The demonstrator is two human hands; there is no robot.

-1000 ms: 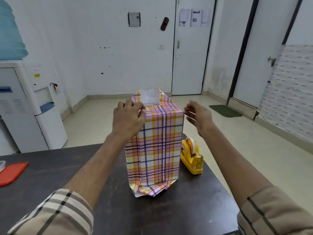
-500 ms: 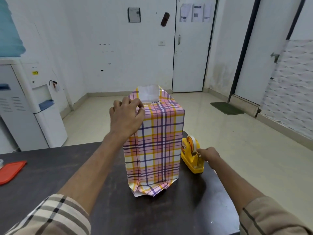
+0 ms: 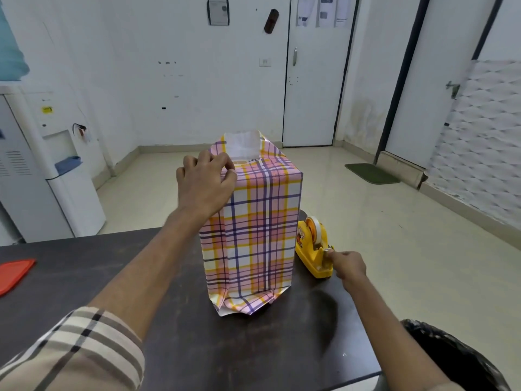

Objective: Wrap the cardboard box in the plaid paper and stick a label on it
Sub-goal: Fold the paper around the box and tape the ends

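**Left grip.** Left hand (image 3: pixel 205 184), fingers curled narrow and thumb to forefinger, pinching the plaid paper (image 3: pixel 253 221) at the top left edge of the parcel. The forearm runs back to a striped sleeve (image 3: pixel 79 348).

**Held item.** The plaid paper is pink, yellow and purple check, wrapped around an upright cardboard box (image 3: pixel 248 162). Only a thin tan sliver of the box shows, just right of the grip at the top. Behind the grip a paper flap (image 3: pixel 242 145) stands up, white side showing. Well below the grip the paper is folded in loose, crumpled points where the parcel meets the counter (image 3: pixel 225 348).

**Right grip.** Right hand (image 3: pixel 348 266), fingers bunched narrow, pinching at the near cutter end of the tape dispenser (image 3: pixel 313 255). The tape strip itself is too small to make out.

**Beside the right grip.** The tape dispenser is yellow, carries a pale tape roll (image 3: pixel 314 230), and sits on the counter just right of the parcel's base, near the counter's edge.

**Farther out.**
- Red lid (image 3: pixel 14 275), flat on the counter, far left of the left grip.
- Black bag (image 3: pixel 451 356), low and right of the right grip, beyond the counter's edge.
- Water dispenser (image 3: pixel 56 170), white, on the floor to the far left.
- Door (image 3: pixel 313 80), white and closed, beyond the parcel.
- Green mat (image 3: pixel 372 173), on the floor to the right.
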